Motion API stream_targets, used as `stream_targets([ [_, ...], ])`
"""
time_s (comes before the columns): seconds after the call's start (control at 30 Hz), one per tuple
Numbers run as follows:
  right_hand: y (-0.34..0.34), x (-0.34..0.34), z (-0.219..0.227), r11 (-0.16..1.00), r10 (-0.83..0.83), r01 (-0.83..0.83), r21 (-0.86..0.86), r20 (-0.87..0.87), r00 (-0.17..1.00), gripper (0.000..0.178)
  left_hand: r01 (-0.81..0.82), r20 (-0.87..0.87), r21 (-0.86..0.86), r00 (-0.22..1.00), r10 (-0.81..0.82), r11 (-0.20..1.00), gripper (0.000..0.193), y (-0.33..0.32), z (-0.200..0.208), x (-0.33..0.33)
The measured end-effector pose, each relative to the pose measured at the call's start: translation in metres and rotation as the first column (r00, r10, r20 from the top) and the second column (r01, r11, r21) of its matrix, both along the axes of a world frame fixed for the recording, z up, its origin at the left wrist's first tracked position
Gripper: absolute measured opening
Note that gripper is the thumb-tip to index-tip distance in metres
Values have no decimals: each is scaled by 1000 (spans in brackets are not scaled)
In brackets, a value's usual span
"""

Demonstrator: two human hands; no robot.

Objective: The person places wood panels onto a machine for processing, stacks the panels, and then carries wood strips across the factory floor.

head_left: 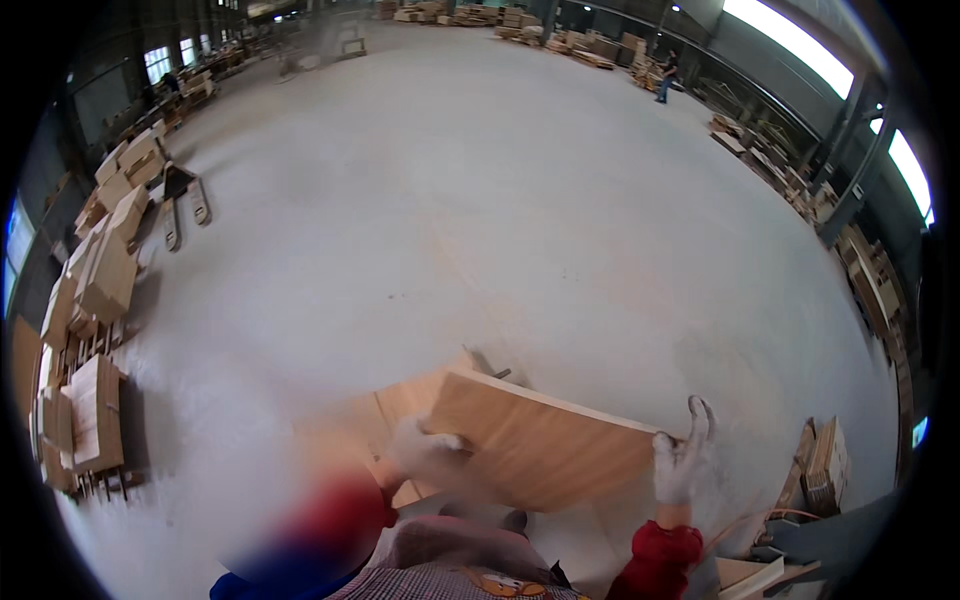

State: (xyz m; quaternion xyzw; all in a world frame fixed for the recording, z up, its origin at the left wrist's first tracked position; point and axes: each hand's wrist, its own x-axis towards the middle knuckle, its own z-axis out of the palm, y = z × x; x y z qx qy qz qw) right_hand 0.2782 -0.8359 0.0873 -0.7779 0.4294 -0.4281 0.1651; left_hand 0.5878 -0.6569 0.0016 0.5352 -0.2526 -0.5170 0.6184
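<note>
A flat light-brown wooden board [550, 440] is tilted in front of me, its pale long edge facing away. My left hand [425, 448], in a whitish glove, is closed on the board's left end, blurred by motion. At the far right corner is my right hand [684, 455], also gloved, its fingers stretched up and apart and its thumb side against the board's edge. Beneath and to the left of this board lies another wooden panel [400, 397], partly hidden by it and by my left hand. A small dark rod-like piece [502, 374] sticks out behind them.
Stacked wooden parts [105, 270] line the left side, near a pallet jack [180, 195]. At the lower right are upright boards [825, 465] and a grey metal structure [830, 535]. A person [666, 78] stands far off by more wood piles [590, 50]. Pale floor [480, 220] stretches ahead.
</note>
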Motion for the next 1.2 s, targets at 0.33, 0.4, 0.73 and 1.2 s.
stream_targets([
  [0.33,-39,39,-221,428,198,-377,822,322,926,39,-537,-132,155,821,556,829,27,-2,-89,36],
  [0.4,-66,59,-217,423,208,-303,854,234,950,32,-576,-118,307,767,631,757,26,-10,-116,39],
  [0.73,-150,103,-314,616,179,-80,783,-41,983,34,-622,268,559,761,591,548,57,17,-220,-80],
  [1.2,-167,100,-382,513,393,-200,835,-21,919,38,-466,218,876,612,760,124,44,95,-165,-362],
])
